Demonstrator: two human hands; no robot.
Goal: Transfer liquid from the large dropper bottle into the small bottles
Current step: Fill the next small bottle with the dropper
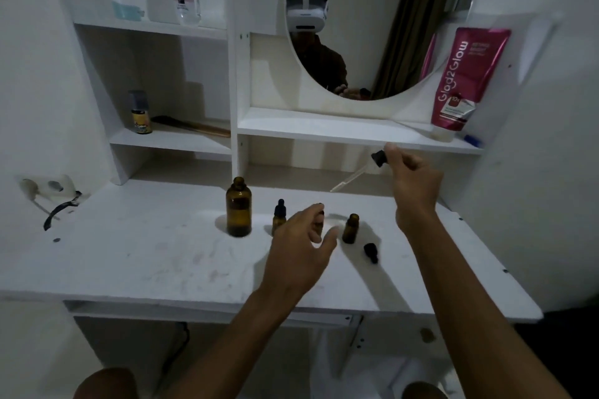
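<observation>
Right hand (411, 178): pinches the black-bulbed glass dropper (356, 172), raised, tip pointing to 8 o'clock.
Left hand (301, 244): relaxed, fingers spread, gripping nothing, over the white desk (146, 253).
Large amber glass bottle (238, 209): uncapped, upright; uncapped small amber bottle (351, 229) at its 3 o'clock.
Pink tube (466, 81): reads "Glad2Glow".

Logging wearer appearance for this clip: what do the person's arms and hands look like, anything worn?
The left hand and right hand are bare: no gloves, rings or watch visible. The left forearm and right forearm are uncovered as far as the frame shows, with no sleeve, band or marking.
</observation>
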